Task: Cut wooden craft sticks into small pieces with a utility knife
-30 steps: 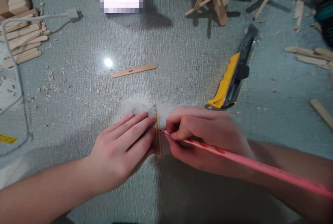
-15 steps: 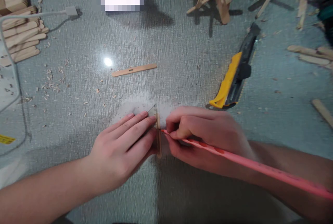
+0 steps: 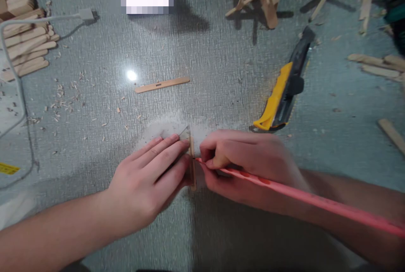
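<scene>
Wooden stick (image 3: 193,177) lies left of the yellow cutter (image 3: 277,92) and nearer us; we judge that marking it is in hand, calling next for a short, steady stroke. Our left hand (image 3: 145,183) lies palm-down at its edge, grip hidden, so we cannot tell; our right hand (image 3: 253,152), curled, holds the pink pencil (image 3: 300,193) in a narrow grip

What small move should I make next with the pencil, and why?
Probably a short, light stroke with the pencil on the stick. Your right hand grips the pencil with its dark tip at the stick, and your left hand lies flat along the other side, which likely helps steady it.
</scene>
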{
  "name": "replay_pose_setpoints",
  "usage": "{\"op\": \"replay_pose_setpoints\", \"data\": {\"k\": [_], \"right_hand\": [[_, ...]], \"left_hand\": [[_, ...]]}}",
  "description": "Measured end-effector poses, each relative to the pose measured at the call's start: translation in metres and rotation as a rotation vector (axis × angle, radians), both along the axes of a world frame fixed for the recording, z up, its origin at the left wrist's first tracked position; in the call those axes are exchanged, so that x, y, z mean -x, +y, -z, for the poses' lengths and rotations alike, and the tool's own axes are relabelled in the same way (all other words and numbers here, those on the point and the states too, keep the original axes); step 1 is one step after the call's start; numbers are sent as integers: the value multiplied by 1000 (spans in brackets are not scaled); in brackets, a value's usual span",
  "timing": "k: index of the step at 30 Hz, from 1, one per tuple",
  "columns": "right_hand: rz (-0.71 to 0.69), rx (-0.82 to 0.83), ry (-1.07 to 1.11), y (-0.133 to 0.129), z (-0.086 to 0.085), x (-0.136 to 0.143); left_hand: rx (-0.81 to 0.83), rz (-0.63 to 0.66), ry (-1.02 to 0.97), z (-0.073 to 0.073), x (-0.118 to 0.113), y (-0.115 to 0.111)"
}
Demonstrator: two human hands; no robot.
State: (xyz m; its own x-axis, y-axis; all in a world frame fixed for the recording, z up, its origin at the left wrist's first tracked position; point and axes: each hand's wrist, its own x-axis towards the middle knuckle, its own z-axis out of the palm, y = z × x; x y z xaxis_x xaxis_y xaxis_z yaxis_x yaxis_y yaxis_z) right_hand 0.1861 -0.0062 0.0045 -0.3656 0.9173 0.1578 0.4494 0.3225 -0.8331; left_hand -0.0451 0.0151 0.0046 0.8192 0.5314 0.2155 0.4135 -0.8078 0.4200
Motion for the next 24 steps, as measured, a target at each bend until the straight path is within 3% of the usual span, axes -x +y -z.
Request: {"op": "replay_pose_setpoints", "data": {"k": [24], "right_hand": [[25, -6, 3, 1, 3, 0]], "left_hand": [[-37, 28, 14, 1, 2, 2]]}}
